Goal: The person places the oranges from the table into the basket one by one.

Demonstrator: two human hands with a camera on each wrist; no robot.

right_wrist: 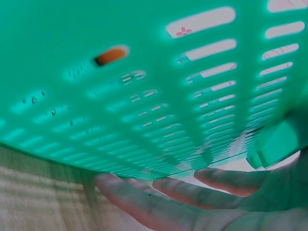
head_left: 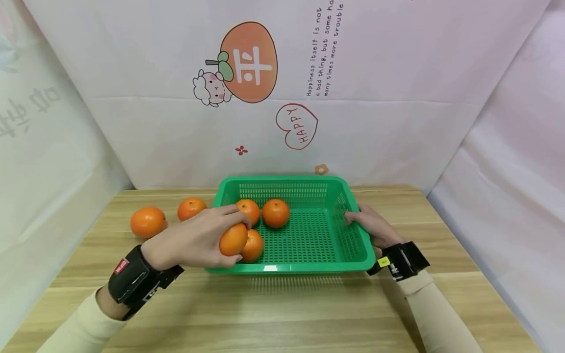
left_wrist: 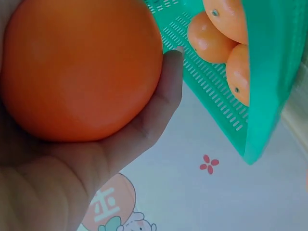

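One orange [head_left: 233, 239] is at the left end of the green basket [head_left: 289, 267], the grip of the left hand [head_left: 198, 238] curled round it. The right hand [head_left: 375, 225] holds the basket's right rim. Three oranges [head_left: 276, 214] lie inside; two oranges [head_left: 148, 222] sit on the tabletop [head_left: 273, 314].

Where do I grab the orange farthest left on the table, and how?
I'd grip the leftmost orange around its widest part, coming from above: it's round, so a sideways push might roll it, and its top is uncovered.
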